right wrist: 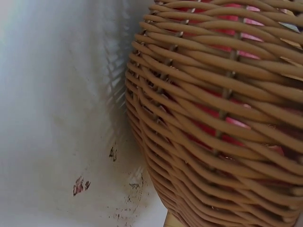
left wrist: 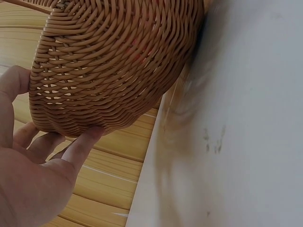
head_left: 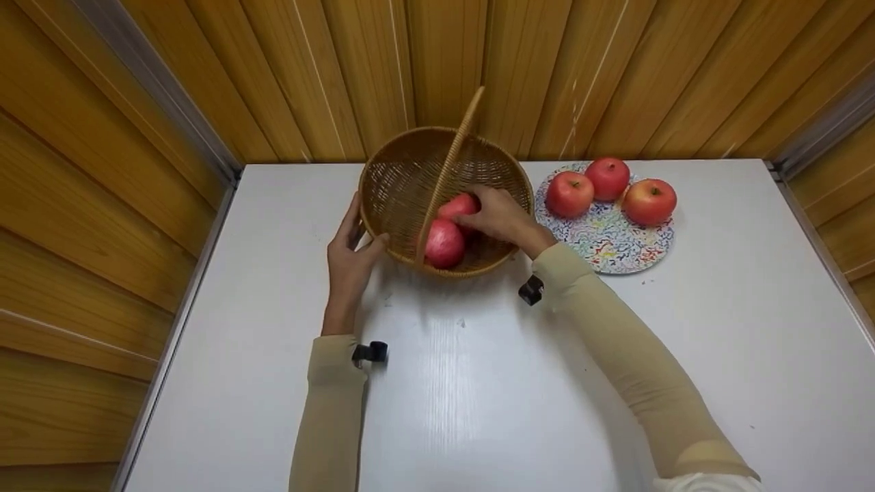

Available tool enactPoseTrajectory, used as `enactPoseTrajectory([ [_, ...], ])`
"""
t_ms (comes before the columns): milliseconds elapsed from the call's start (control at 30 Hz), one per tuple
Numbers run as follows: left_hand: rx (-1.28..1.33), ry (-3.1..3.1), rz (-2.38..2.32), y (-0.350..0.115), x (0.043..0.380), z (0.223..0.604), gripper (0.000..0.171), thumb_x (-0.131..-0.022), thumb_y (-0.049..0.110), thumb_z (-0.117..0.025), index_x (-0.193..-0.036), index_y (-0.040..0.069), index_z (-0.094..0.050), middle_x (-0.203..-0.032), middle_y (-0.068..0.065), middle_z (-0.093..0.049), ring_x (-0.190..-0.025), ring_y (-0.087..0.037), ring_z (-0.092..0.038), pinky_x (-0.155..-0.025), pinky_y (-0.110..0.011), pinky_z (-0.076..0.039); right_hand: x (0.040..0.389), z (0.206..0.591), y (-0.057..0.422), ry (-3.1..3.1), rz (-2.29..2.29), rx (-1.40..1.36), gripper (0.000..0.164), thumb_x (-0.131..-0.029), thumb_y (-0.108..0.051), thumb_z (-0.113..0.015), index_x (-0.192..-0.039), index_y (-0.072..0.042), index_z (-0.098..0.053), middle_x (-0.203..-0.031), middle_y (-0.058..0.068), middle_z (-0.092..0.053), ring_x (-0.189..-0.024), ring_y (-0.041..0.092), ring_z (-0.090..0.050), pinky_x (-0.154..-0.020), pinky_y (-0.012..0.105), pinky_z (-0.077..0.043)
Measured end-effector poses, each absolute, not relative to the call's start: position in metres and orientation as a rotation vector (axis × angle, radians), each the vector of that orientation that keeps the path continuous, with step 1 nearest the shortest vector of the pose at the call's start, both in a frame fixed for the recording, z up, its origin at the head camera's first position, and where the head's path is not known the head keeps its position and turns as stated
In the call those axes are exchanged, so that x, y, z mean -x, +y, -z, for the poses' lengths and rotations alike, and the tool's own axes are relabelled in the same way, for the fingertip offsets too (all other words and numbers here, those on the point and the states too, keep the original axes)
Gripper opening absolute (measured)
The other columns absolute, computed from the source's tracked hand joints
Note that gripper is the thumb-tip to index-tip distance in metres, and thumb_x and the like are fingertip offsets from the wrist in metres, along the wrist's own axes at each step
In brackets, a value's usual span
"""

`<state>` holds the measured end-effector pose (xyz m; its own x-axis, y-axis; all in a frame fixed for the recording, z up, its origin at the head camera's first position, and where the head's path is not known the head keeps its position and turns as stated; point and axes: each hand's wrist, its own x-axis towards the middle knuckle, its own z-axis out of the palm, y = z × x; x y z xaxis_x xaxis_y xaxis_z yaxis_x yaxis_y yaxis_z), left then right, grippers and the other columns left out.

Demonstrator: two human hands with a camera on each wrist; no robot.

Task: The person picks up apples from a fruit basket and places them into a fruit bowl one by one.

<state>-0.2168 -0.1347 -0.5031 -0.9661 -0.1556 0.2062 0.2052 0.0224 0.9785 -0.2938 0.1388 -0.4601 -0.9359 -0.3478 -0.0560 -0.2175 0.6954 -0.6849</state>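
Left hand: your left hand [head_left: 352,256], left of centre in the head view, grips the side of the basket [head_left: 393,191], fingers along the outer wall and thumb at the rim. If that hold slackens, any push from inside could slide or tip the basket.
Basket: it sits at upper centre, near the back edge of the table [head_left: 465,383], by the wood wall [head_left: 444,55]. A shove away from you could knock it into the panels.
Handle: the handle [head_left: 449,160] arches over the opening, just left of your right hand. Lift or swing leftwards and your knuckles or the fruit may catch it.
Front apple: this one [head_left: 444,244] lies in the basket by the near rim, close to the other fruit. Bumping it could make it roll and bruise.
Held apple: your right hand [head_left: 502,217] pinches this apple [head_left: 458,205] inside the basket. Its rounded skin may slip if only your fingertips bear it. Whether more fruit lies beneath, you cannot tell.
Right sleeve: your right sleeve [head_left: 615,342] runs just beside the plate [head_left: 601,239]; an elbow swung right could nudge it.
Plate apples: three apples [head_left: 649,202] stand towards the plate's far side, upper right; a jolt could send one rolling off.
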Motion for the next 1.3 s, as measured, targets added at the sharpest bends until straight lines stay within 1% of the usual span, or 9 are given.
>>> enactPoseTrajectory([
  [100,0.056,-2.046,2.036,-0.1348,0.2168,0.5033,0.080,-0.093,0.004,-0.076,-0.163,0.029,-0.045,-0.161,0.009,-0.049,-0.142,-0.021,-0.051,-0.104,-0.040,-0.055,0.2935,0.4595,0.1391,2.734,1.076,0.458,0.057,-0.094,-0.040,-0.081,-0.134,-0.002,-0.066,-0.119,0.016,-0.070,-0.111,0.030,-0.064,-0.098,0.045,-0.053],
  [233,0.071,-2.034,2.058,-0.1353,0.2163,0.5029,0.081,-0.093,0.006,-0.076,-0.163,0.029,-0.045,-0.161,0.006,-0.049,-0.144,-0.023,-0.050,-0.102,-0.040,-0.056,0.2936,0.4595,0.1388,2.766,1.068,0.451,0.059,-0.092,-0.038,-0.083,-0.134,0.000,-0.067,-0.120,0.018,-0.071,-0.112,0.032,-0.064,-0.098,0.045,-0.053],
  [467,0.076,-2.035,2.053,-0.1362,0.2156,0.5026,0.081,-0.092,0.006,-0.075,-0.163,0.029,-0.044,-0.161,0.007,-0.048,-0.144,-0.021,-0.050,-0.101,-0.038,-0.056,0.2923,0.4604,0.1378,2.818,1.078,0.418,0.071,-0.091,-0.042,-0.084,-0.142,0.002,-0.063,-0.130,0.020,-0.068,-0.119,0.035,-0.063,-0.102,0.047,-0.052],
  [700,0.067,-2.031,2.052,-0.1360,0.2164,0.5032,0.081,-0.092,0.004,-0.075,-0.163,0.029,-0.046,-0.161,0.007,-0.049,-0.143,-0.022,-0.051,-0.103,-0.039,-0.055,0.2912,0.4589,0.1364,2.853,1.107,0.417,0.072,-0.091,-0.035,-0.085,-0.148,0.001,-0.059,-0.141,0.022,-0.064,-0.128,0.038,-0.061,-0.106,0.048,-0.052],
  [800,0.074,-2.026,2.054,-0.1355,0.2166,0.5033,0.081,-0.091,0.004,-0.075,-0.163,0.027,-0.045,-0.162,0.006,-0.047,-0.144,-0.024,-0.050,-0.104,-0.040,-0.054,0.2911,0.4593,0.1371,2.872,1.134,0.428,0.072,-0.091,-0.032,-0.085,-0.149,0.001,-0.058,-0.142,0.022,-0.063,-0.131,0.037,-0.060,-0.108,0.048,-0.051],
  [933,0.076,-2.028,2.058,-0.1351,0.2160,0.5032,0.081,-0.091,0.004,-0.075,-0.164,0.026,-0.045,-0.163,0.006,-0.045,-0.145,-0.025,-0.049,-0.105,-0.042,-0.054,0.2897,0.4596,0.1379,2.893,1.185,0.435,0.074,-0.090,-0.035,-0.085,-0.150,0.000,-0.058,-0.144,0.020,-0.062,-0.132,0.036,-0.059,-0.109,0.047,-0.050],
  [1100,0.054,-2.034,2.061,-0.1348,0.2155,0.5031,0.081,-0.092,0.005,-0.075,-0.163,0.029,-0.045,-0.162,0.007,-0.046,-0.144,-0.024,-0.049,-0.106,-0.042,-0.053,0.2873,0.4586,0.1383,2.912,1.269,0.466,0.079,-0.090,-0.038,-0.086,-0.151,0.001,-0.056,-0.147,0.021,-0.060,-0.135,0.036,-0.057,-0.111,0.047,-0.048],
  [1300,0.046,-2.059,2.039,-0.1352,0.2154,0.5031,0.080,-0.093,0.007,-0.076,-0.163,0.032,-0.045,-0.162,0.008,-0.047,-0.145,-0.023,-0.048,-0.107,-0.044,-0.053,0.2860,0.4576,0.1398,2.936,1.375,0.489,0.073,-0.088,-0.033,-0.088,-0.148,-0.001,-0.060,-0.146,0.019,-0.062,-0.136,0.034,-0.057,-0.113,0.045,-0.046],
])
